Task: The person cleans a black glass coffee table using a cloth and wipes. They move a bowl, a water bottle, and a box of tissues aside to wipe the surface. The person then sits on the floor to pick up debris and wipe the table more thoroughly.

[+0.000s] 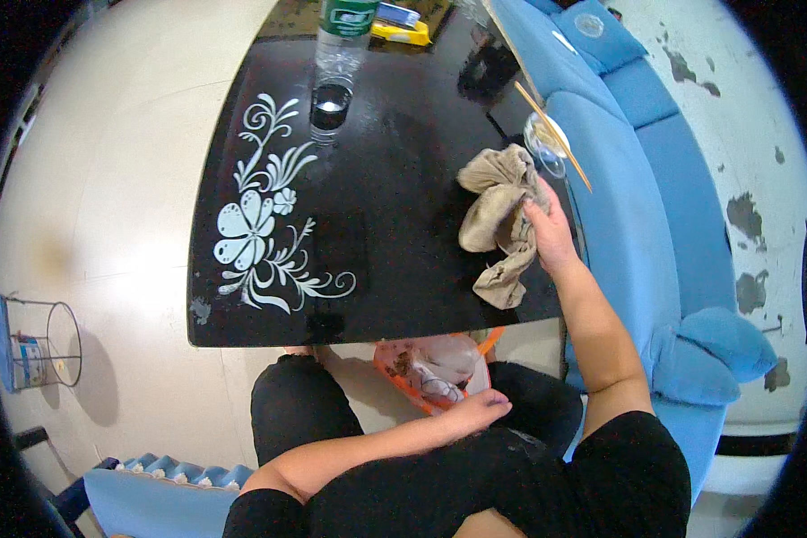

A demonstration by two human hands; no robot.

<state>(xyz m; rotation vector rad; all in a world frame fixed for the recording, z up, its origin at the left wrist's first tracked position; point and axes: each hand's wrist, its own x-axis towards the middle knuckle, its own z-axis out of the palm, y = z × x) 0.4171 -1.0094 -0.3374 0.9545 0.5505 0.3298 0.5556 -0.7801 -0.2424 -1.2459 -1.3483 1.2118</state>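
Observation:
My right hand (553,232) grips a crumpled beige-grey cloth (494,218) at the right side of a glossy black table (403,269). Folds of the cloth hang loosely to the left of the hand, over the tabletop. Just beyond that hand, a small bowl (543,128) sits by the table's right edge with chopsticks (553,136) lying across it. My left hand (476,410) rests low before my body, its fingers curled and partly hidden. Close to it, between my legs, stands an orange bin (383,350) with a clear plastic bag and litter inside.
A large clear bottle (339,60) with a green label stands toward the table's far end. Behind it lies a yellow packet (401,33). A blue sofa (619,222) runs along the right side. A wire-frame basket (40,343) is on the floor at left; a blue-covered chair (161,501) is lower left.

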